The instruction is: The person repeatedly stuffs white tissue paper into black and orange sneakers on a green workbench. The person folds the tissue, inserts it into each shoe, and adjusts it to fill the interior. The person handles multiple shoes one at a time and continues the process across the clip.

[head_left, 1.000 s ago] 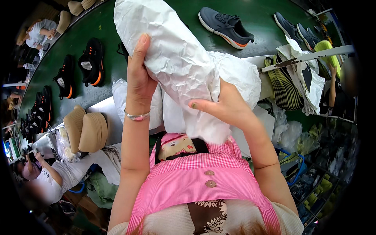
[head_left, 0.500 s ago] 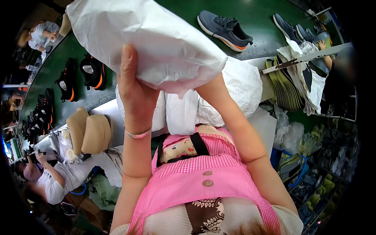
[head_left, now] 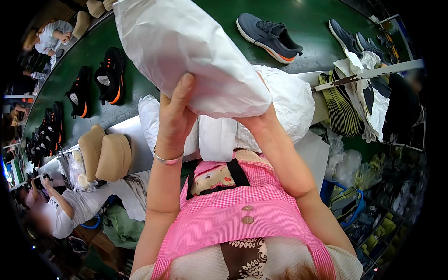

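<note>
A large crumpled sheet of white paper (head_left: 186, 56) is raised in front of me, tilted, over the white table edge. My left hand (head_left: 177, 109) grips its lower left part, thumb across the front and fingers mostly hidden behind. From the right, my right hand (head_left: 259, 122) holds the paper's lower end, and the paper hides most of its fingers. Whether anything lies inside the paper cannot be seen. Below the hands, more white paper bundles (head_left: 289, 105) rest against the table edge, close to my pink apron (head_left: 233, 212).
Black shoes with orange soles (head_left: 110, 77) stand on the green work surface (head_left: 200, 9) at left, grey shoes (head_left: 270, 37) beyond. Stacked beige pieces (head_left: 115, 156) lie at left, striped insoles (head_left: 340, 109) beside a white bar (head_left: 373, 73) at right. Another person (head_left: 74, 210) works at lower left.
The paper has swung to the right and tilted steeper, my left hand moving right with it. The black shoes sit slightly higher in view. At far right, another person's hand has left the grey shoes.
</note>
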The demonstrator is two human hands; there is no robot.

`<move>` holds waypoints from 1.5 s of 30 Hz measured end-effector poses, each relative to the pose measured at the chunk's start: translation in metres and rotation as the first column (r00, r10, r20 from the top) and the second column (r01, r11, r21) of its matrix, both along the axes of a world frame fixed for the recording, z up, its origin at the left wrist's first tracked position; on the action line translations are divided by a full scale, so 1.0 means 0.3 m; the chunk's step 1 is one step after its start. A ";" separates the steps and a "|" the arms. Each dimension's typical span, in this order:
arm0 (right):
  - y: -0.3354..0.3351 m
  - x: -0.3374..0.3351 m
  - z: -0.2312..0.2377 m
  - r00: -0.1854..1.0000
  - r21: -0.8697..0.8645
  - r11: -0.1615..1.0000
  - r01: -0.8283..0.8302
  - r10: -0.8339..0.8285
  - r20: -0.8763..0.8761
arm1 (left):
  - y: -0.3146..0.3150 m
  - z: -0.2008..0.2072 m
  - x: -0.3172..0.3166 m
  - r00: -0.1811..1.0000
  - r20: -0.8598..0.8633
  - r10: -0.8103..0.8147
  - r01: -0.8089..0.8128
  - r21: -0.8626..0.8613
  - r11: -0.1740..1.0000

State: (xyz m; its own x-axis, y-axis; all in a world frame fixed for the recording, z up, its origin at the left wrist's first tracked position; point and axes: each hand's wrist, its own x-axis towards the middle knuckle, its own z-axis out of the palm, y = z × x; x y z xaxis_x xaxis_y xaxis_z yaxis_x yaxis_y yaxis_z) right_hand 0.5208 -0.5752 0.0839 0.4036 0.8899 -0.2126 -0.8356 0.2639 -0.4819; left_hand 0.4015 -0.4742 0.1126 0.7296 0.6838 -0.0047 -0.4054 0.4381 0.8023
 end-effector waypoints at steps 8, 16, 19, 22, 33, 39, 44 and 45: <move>0.020 0.005 0.007 0.980 -0.311 0.947 0.086 -0.138 -0.147 | -0.075 -0.062 0.062 0.996 0.026 0.083 -0.073 -0.251 0.965; -0.062 0.032 -0.032 0.531 -0.356 0.873 0.333 0.138 0.836 | -0.015 -0.137 0.091 0.997 0.059 0.047 -0.019 -0.414 0.910; -0.019 0.002 0.019 0.478 -0.390 0.814 0.430 0.161 0.863 | 0.024 -0.160 0.099 0.994 0.099 -0.056 0.099 -0.525 0.845; -0.009 -0.004 -0.043 0.292 -0.328 0.772 0.544 0.192 0.937 | 0.099 -0.192 0.060 0.959 -0.203 -0.198 0.101 -0.406 0.908; 0.241 -0.186 -0.013 -0.157 -0.282 0.768 0.575 0.443 0.883 | 0.543 -0.405 -0.080 0.841 -0.520 0.147 -0.138 0.056 0.989; 0.369 -0.181 -0.061 -0.072 -0.410 0.707 0.576 0.543 0.837 | 0.786 -0.530 -0.095 0.438 -0.546 0.715 0.342 0.836 0.429; 0.466 -0.168 -0.126 -0.063 -0.469 0.657 0.590 0.616 0.785 | 0.908 -0.589 -0.023 0.539 -0.516 0.666 0.560 0.810 0.175; 0.477 -0.146 -0.130 -0.059 -0.459 0.663 0.591 0.603 0.795 | 0.920 -0.591 -0.020 0.563 -0.514 0.647 0.567 0.810 0.150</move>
State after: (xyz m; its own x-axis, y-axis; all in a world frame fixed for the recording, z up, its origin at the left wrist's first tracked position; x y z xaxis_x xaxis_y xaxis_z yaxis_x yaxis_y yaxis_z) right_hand 0.4769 -0.4321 0.0448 0.6736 0.7391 -0.0034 0.5926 -0.5427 -0.5952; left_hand 0.3955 -0.1980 -0.0646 0.7956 0.5785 0.1800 0.5028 -0.7962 0.3367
